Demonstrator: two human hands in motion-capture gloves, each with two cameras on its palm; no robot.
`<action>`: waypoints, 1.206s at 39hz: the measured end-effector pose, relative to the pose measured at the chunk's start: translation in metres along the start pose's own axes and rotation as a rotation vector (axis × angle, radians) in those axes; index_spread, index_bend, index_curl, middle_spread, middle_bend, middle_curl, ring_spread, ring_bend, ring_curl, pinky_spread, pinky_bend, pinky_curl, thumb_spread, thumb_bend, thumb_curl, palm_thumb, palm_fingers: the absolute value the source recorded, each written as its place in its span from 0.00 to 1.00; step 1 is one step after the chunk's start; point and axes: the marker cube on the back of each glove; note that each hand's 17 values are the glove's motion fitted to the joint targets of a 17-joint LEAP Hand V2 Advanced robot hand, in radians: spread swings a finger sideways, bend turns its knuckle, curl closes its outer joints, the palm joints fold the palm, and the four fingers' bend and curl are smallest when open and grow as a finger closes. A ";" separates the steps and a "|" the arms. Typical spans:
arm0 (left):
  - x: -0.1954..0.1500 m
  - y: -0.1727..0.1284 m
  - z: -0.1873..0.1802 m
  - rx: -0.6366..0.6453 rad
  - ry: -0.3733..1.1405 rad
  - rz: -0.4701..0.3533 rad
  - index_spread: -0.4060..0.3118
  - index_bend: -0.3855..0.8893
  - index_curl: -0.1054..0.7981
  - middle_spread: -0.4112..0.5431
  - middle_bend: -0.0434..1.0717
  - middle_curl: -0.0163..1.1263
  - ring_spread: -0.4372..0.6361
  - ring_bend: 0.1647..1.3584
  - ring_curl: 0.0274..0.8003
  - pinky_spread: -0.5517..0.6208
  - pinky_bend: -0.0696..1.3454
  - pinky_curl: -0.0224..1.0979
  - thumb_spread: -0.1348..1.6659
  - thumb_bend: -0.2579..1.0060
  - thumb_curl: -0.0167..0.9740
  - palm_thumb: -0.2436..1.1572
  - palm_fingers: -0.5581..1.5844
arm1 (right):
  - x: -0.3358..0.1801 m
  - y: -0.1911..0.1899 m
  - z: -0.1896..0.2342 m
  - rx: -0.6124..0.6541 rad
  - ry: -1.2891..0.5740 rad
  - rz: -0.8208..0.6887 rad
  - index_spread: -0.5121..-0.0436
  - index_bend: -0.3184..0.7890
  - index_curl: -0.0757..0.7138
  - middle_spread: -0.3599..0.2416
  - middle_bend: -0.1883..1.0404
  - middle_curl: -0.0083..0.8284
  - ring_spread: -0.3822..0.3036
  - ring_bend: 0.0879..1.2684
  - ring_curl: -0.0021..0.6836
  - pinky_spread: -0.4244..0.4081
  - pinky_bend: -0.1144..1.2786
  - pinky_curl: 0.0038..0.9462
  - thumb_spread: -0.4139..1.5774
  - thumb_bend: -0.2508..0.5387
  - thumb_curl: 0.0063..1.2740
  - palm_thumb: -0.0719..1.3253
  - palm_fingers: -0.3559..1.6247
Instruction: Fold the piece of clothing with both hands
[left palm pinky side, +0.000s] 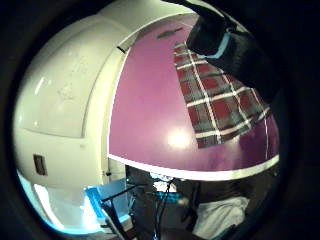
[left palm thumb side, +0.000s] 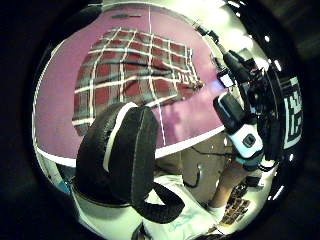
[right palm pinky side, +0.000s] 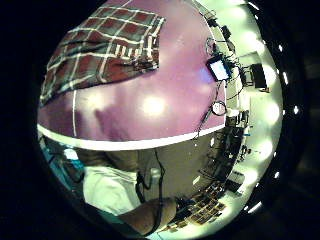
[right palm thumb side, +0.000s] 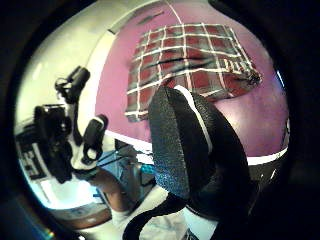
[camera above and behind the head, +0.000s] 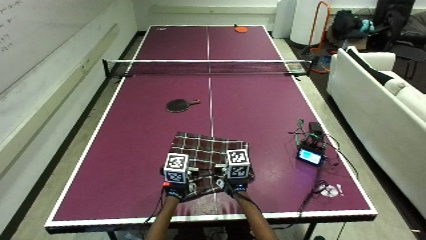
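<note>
We see a piece of clothing (camera above and behind the head: 208, 150) in a dark red and grey plaid crossed by thin white lines. It lies on a purple-maroon worktop (camera above and behind the head: 133, 150) edged and halved with white lines. Both the left hand (camera above and behind the head: 176, 190) and the right hand (camera above and behind the head: 235, 187) wear black. A black paddle (camera above and behind the head: 179, 105) and an orange-red paddle (camera above and behind the head: 240, 29) also lie there, with a black net (camera above and behind the head: 208, 67) across the middle.

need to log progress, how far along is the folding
Early or midway. The plaid garment lies flat on the purple table as a compact rectangle, so some folding may be done; I cannot tell how much. In hand: the left hand and right hand hover at its near edge; the palm views show no cloth gripped. Any further folds remain.
</note>
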 end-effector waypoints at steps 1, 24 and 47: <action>0.000 0.000 0.000 0.000 0.002 0.001 0.50 0.40 0.15 0.45 0.23 0.06 0.48 0.27 0.09 0.61 0.32 0.09 0.32 0.26 0.04 0.26 0.52 | 0.000 0.001 -0.001 -0.001 0.000 0.001 0.69 0.47 0.16 0.58 0.33 0.07 0.65 0.10 0.04 0.65 0.34 0.08 0.43 0.55 0.03 0.25 0.31; 0.007 0.020 -0.020 0.016 0.014 0.051 0.43 0.41 0.34 0.47 0.20 0.23 0.58 0.33 0.29 0.78 0.35 0.26 0.71 0.21 0.15 0.27 0.46 | 0.015 0.022 -0.013 0.002 0.066 -0.001 0.28 0.43 0.38 0.57 0.31 0.27 0.77 0.10 0.21 0.81 0.37 0.25 0.84 0.54 0.10 0.30 0.26; -0.003 0.001 0.076 -0.212 -0.054 -0.018 0.44 0.41 0.40 0.48 0.19 0.28 0.60 0.34 0.33 0.79 0.36 0.30 0.73 0.19 0.21 0.28 0.44 | 0.046 0.019 0.053 -0.176 0.028 0.074 0.28 0.43 0.44 0.59 0.30 0.34 0.80 0.10 0.28 0.82 0.40 0.32 0.83 0.40 0.15 0.32 0.23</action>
